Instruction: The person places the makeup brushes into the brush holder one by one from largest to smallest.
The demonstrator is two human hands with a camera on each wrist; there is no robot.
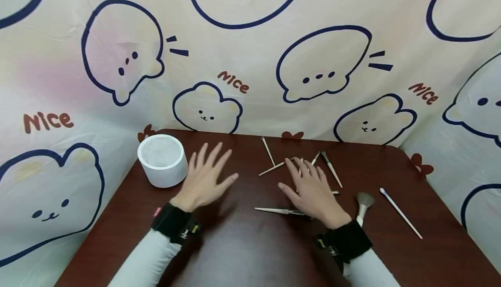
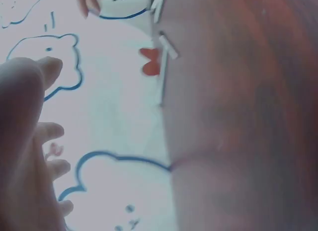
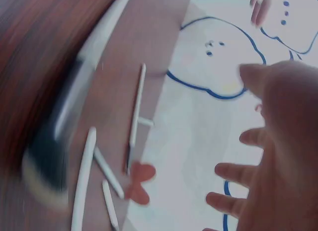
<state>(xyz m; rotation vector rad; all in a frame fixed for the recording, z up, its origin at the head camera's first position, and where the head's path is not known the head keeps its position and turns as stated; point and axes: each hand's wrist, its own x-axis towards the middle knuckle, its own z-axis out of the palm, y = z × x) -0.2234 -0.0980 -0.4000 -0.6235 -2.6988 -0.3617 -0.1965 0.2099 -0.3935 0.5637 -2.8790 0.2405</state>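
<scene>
My left hand [image 1: 205,178], fingers spread and straight, is held over the table beside a white round cup-like container [image 1: 163,165]; nothing is in it. My right hand [image 1: 313,189] is spread as well, palm down, above a scatter of makeup brushes, and holds nothing. Below its palm lies a larger brush with a pale tapered handle [image 1: 272,210], its dark head partly hidden by the hand in the head view. That brush's dark ferrule and light-tipped bristles [image 3: 47,176] show large in the right wrist view. Several thin brushes, such as one with a pale handle [image 1: 332,169], lie beyond the fingers.
A fluffy brush [image 1: 365,200] lies beside the right wrist, partly covered by the cuff. Farther right is a slim white stick-like brush [image 1: 401,213]. The dark brown table [image 1: 250,252] meets a cartoon-printed cloth [image 1: 258,61] at its back and sides.
</scene>
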